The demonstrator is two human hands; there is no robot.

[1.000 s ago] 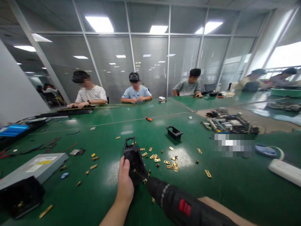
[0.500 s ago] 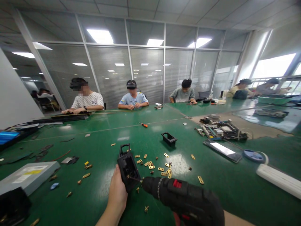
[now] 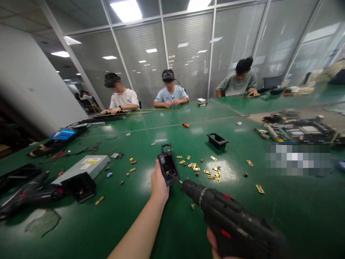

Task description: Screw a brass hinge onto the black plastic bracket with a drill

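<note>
My left hand [image 3: 159,181] is closed around a black plastic housing [image 3: 172,158], held tilted with its open side toward me. Inside the housing a small brass piece [image 3: 169,173] shows. My right hand [image 3: 212,240], mostly hidden, grips a black cordless drill [image 3: 229,212] with red details. The drill's thin bit [image 3: 176,178] reaches into the housing close to the brass piece; whether they touch I cannot tell. Beyond the hands lie several brass plates [image 3: 207,172] and small brass screws [image 3: 197,174] on the green table.
Another black housing [image 3: 217,141] stands further back. At left are a grey metal box [image 3: 94,163], a second drill [image 3: 29,196] and a black housing [image 3: 81,185]. An orange screwdriver [image 3: 185,125] lies mid-table; circuit boards [image 3: 299,130] are at right. Several people sit across the table.
My view has swung left and down, so the scene sits further right and the second drill has come into sight. Both hands keep their holds, the bit still inside the housing.
</note>
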